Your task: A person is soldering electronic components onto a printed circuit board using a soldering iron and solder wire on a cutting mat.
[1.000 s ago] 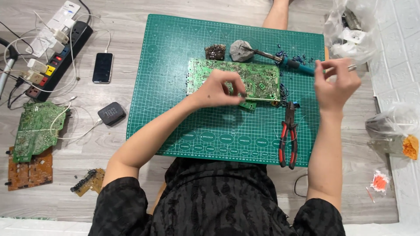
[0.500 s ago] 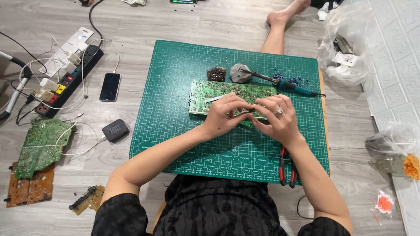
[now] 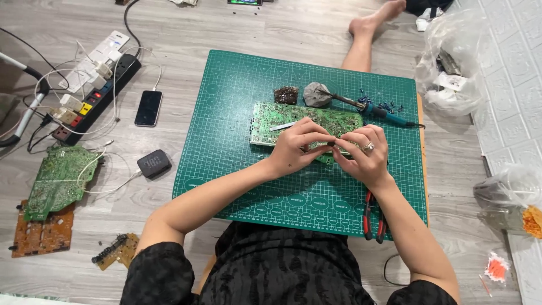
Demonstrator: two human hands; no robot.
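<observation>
Hands: two; left hand (image 3: pixel 298 148) and right hand (image 3: pixel 364 153), fingertips pinched together on a small dark part over the board.
Green circuit board (image 3: pixel 271 118): one on cutting mat (image 3: pixel 226 130); another (image 3: pixel 59 178) on floor.
Soldering iron (image 3: pixel 370 108): one.
Red pliers (image 3: pixel 374 220): one.
Phone (image 3: pixel 148 108): one.

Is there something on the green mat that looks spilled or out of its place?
Yes. Small blue bits lie scattered beside the soldering iron at the mat's far edge, loose rather than gathered. Both hands, left and right, work over the green circuit board.
</observation>
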